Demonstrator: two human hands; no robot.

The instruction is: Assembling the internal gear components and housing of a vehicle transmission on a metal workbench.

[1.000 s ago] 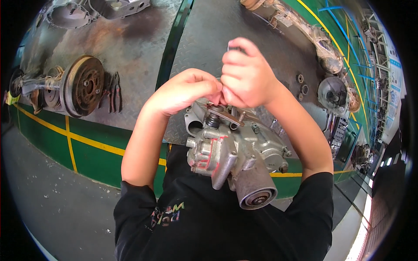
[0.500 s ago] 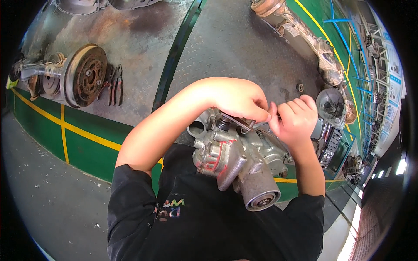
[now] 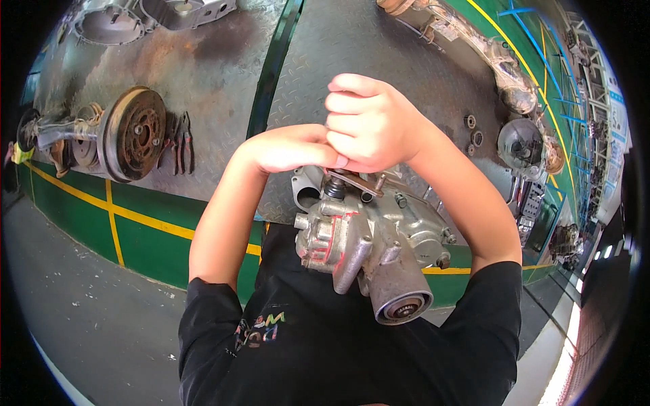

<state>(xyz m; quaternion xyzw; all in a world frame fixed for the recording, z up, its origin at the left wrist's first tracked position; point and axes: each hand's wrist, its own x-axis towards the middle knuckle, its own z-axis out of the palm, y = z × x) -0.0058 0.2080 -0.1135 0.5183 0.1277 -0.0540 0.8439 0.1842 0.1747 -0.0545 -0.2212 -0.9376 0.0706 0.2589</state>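
Note:
A metal gearbox housing (image 3: pixel 396 216) with red marks stands close against my body, its round tubular end toward me. On its top lies a flat metal lever (image 3: pixel 357 181), beside a dark spring (image 3: pixel 334 188). My left hand (image 3: pixel 294 146) is bent over the lever's left end, thumb pressed inward, most fingers hidden behind the other hand. My right hand (image 3: pixel 372 125) is curled closed and meets my left hand just above the lever. What they grip is covered by the hands themselves.
Several small ring-shaped gears (image 3: pixel 477 139) lie on the metal table (image 3: pixel 318 74) at the right. Beyond stands a long axle assembly (image 3: pixel 474 51). A rusty brake drum (image 3: pixel 139 132) and red-handled pliers (image 3: pixel 186 145) are at the left; open housings (image 3: pixel 108 24) sit far left.
My right hand has swung left and upward from the lever's right side to its left end. My left hand has drawn back left, and both now meet there. The view has shifted slightly.

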